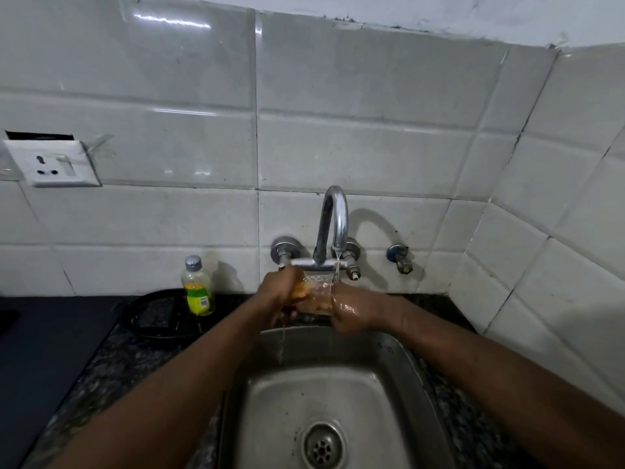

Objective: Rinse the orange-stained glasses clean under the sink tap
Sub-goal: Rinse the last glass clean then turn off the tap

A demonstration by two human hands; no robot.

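forearms [176,394] reach in from the bottom edge over the sink [399,384], and at their ends both hands close on one glass [318,287]. my left hand [279,292] curls round its left end, where an orange smear shows by my fingers, and my right hand [353,313], wet and shiny, wraps the other end. the glass lies tilted on its side just below the tap [333,221], whose thin stream [337,267] lands near its right edge. a trickle [282,343] falls from under my left hand into the basin. i judge the rinse about midway, since orange shows on the glass. to do it well i would turn the glass so the water runs inside and over the stained end, rub there with my left fingers, and grip firmly, because wet glass slips. a green-labelled bottle [198,292] stands on the counter [111,360] to the left.
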